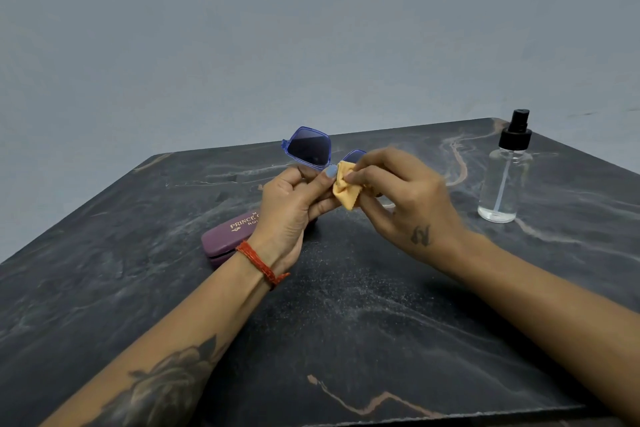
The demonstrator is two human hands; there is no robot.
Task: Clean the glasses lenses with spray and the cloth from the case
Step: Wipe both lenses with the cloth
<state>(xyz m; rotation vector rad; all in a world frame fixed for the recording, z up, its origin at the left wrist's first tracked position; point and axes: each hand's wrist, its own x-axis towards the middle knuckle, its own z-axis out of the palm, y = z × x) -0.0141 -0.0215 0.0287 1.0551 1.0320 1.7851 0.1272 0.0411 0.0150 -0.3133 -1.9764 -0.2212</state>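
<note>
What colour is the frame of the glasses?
Translucent blue, around dark lenses; the glasses show best in the head view.

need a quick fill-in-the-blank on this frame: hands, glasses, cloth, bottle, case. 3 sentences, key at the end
1. The right hand rubs a lens of the glasses with a cloth coloured ____.
2. The left hand grips the glasses at the ____.
3. The spray bottle stands upright; the purple case lies ____.

Missing words: yellow; bridge; closed

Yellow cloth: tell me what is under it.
The yellow cloth, pinched by the right hand, covers one lens of the blue glasses; only that lens's top edge shows. The lens surface beneath is hidden.
</note>
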